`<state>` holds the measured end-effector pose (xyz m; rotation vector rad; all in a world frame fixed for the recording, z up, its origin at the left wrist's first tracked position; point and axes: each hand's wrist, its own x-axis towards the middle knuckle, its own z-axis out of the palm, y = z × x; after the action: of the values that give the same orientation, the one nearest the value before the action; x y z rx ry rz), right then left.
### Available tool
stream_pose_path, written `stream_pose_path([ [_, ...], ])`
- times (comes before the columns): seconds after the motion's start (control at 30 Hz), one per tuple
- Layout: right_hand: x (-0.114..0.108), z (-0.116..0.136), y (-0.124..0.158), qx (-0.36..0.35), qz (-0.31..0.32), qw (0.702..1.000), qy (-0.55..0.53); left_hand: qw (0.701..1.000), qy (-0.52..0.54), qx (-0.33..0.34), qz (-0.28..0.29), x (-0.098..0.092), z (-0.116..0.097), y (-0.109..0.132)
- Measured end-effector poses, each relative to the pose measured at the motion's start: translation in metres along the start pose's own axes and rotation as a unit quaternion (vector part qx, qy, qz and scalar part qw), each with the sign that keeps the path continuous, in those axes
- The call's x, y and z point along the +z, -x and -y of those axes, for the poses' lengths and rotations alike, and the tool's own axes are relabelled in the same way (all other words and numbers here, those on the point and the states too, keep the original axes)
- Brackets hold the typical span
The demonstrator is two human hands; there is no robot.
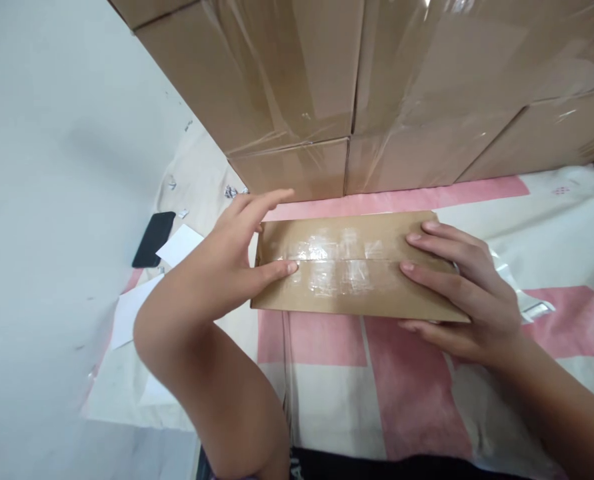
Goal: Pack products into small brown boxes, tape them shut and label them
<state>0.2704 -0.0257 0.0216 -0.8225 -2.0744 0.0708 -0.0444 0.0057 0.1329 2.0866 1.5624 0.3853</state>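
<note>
A flat brown cardboard box (349, 243) lies before me, with shiny clear tape (321, 277) along the seam of its upper face. At its left end is my left hand (231, 247); the thumb presses on the top near the seam, a curled fingertip meets the end, and the index finger points away past the far edge. My right hand (471, 287) grips the right end, fingers spread over the top and thumb at the near lower edge. The underside of the box is hidden.
Large taped cartons (297, 80) form a wall behind the box. A pink and white cloth (411, 380) covers the surface. White papers (179, 243) and a dark flat object (154, 239) lie at left beside a pale wall (51, 200). A clear plastic piece (531, 307) lies at right.
</note>
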Motion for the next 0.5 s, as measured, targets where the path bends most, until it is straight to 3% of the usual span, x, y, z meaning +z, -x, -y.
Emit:
stream_pose_path([
  [0.07, -0.001, 0.0, -0.001, -0.001, 0.004, 1.0, 0.001, 1.0, 0.014, -0.017, 0.005, 0.0, 0.005, -0.003],
  [0.23, -0.002, 0.001, -0.001, 0.004, 0.009, 1.0, 0.001, 0.99, 0.103, -0.048, 0.086, 0.005, 0.009, -0.014],
  [0.33, -0.001, 0.002, 0.0, 0.004, 0.006, 1.0, -0.001, 0.989, 0.112, -0.056, 0.082, 0.007, 0.006, -0.018],
  [0.5, 0.001, 0.004, 0.002, 0.012, -0.012, 1.0, -0.011, 0.987, 0.113, -0.017, 0.113, 0.008, 0.016, -0.022],
])
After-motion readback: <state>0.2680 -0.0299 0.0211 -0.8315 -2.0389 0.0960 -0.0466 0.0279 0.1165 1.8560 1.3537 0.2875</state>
